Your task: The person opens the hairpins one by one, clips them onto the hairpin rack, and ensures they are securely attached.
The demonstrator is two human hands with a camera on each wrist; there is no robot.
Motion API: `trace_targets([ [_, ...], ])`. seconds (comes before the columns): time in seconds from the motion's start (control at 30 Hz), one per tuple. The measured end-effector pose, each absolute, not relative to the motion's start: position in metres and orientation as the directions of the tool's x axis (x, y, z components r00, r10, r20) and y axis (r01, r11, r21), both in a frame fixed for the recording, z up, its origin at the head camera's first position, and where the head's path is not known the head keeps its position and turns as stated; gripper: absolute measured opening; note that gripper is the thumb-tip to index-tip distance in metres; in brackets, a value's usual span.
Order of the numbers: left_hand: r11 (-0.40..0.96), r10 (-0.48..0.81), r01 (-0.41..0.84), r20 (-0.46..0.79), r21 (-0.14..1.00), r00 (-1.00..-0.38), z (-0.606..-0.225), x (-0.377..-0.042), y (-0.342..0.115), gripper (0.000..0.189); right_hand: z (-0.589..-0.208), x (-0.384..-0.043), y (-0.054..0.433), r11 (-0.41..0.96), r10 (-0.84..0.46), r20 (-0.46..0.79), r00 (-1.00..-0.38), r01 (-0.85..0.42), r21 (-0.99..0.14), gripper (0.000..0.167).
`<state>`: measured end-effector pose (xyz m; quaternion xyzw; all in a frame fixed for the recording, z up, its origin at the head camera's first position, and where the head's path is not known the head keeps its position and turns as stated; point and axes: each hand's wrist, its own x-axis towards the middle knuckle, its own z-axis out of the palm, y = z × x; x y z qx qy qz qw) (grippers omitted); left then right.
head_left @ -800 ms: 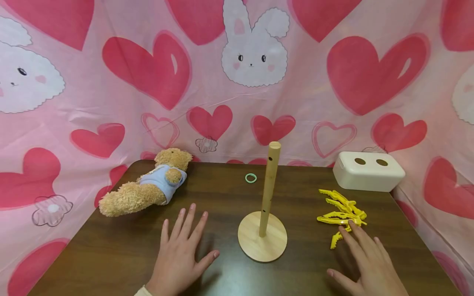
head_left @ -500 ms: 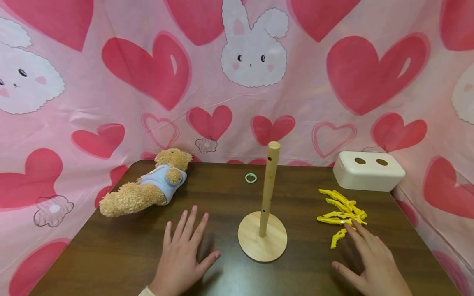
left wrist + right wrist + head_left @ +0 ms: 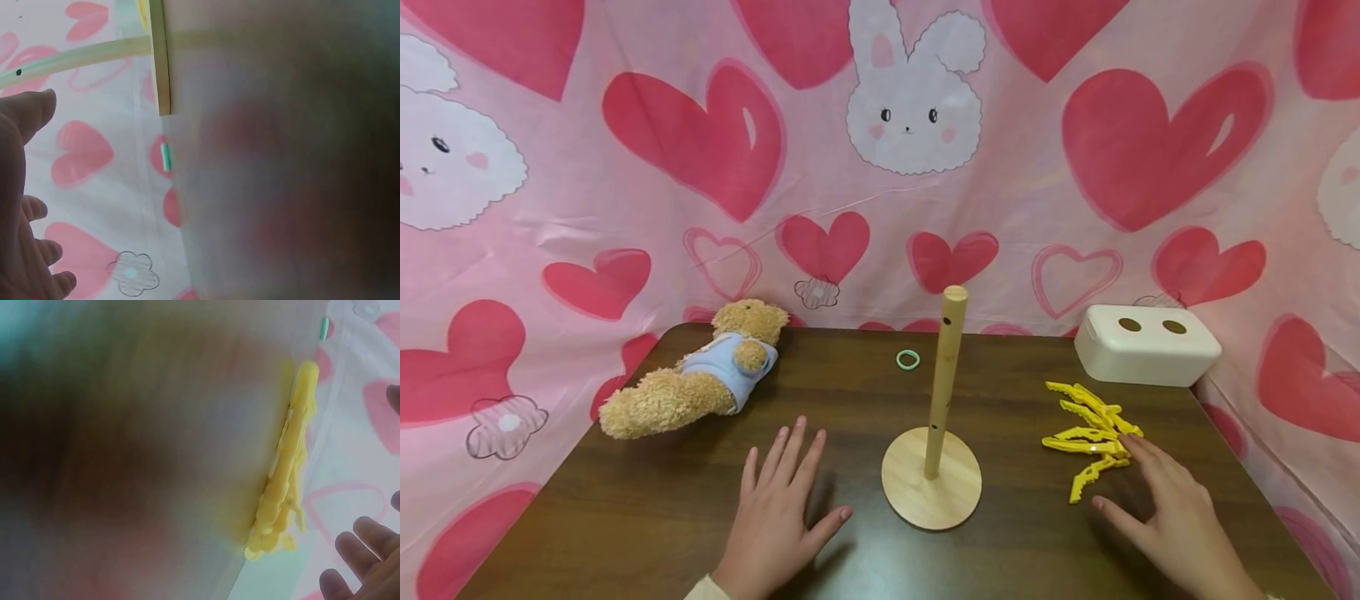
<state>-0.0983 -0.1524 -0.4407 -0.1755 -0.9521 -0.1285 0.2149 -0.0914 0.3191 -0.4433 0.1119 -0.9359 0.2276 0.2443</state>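
Several yellow alligator hair clips point(image 3: 1086, 437) lie in a loose cluster on the right of the table. My right hand point(image 3: 1183, 521) is at their near right side, its fingers extended and overlapping the clips' ends in the head view. In the right wrist view a gap shows between the fingertips point(image 3: 356, 553) and the yellow clips point(image 3: 284, 469). My left hand point(image 3: 778, 512) is spread palm down over the table, left of a wooden post on a round base point(image 3: 932, 492). It holds nothing. In the left wrist view the thumb point(image 3: 37, 109) points toward the post.
A teddy bear point(image 3: 700, 387) in a blue shirt lies at the back left of the brown table point(image 3: 625, 517). Behind the post is a small green ring point(image 3: 907, 360). A white box point(image 3: 1150, 350) with two round holes stands at the back right, before a pink heart-print cloth point(image 3: 820, 100).
My right hand has slid to the right, uncovering more of the nearest hair clip. My left hand has shifted slightly to the right. The clips and other objects stay where they were.
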Motion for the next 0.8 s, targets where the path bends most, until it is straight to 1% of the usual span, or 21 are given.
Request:
trace_targets([
  [0.1,0.901,0.278,0.39,0.438,0.189,-0.855,-0.441,-0.1,-0.15,0.097,-0.444,-0.095,0.323,0.878,-0.076,0.485,-0.871,-0.289,-0.381,0.085],
  [0.2,0.894,0.274,0.391,0.423,0.22,-0.864,-0.442,-0.101,-0.147,0.097,-0.445,-0.098,0.328,0.889,-0.058,0.463,-0.885,-0.256,-0.379,0.075],
  [0.33,0.887,0.264,0.388,0.414,0.251,-0.871,-0.443,-0.102,-0.143,0.098,-0.445,-0.104,0.334,0.905,-0.008,0.388,-0.921,-0.172,-0.39,0.064],
  [0.4,0.884,0.258,0.387,0.416,0.263,-0.872,-0.444,-0.104,-0.14,0.099,-0.444,-0.109,0.338,0.912,0.022,0.336,-0.942,-0.119,-0.392,0.061],
  [0.53,0.877,0.252,0.385,0.409,0.286,-0.877,-0.446,-0.106,-0.135,0.099,-0.442,-0.117,0.345,0.924,0.055,0.282,-0.958,-0.058,-0.378,0.055],
  [0.67,0.863,0.262,0.395,0.39,0.314,-0.883,-0.447,-0.108,-0.129,0.098,-0.441,-0.124,0.351,0.928,0.068,0.259,-0.963,-0.034,-0.372,0.048],
  [0.8,0.849,0.277,0.4,0.353,0.346,-0.894,-0.451,-0.111,-0.123,0.096,-0.44,-0.132,0.356,0.927,0.081,0.212,-0.974,-0.004,-0.374,0.046],
])
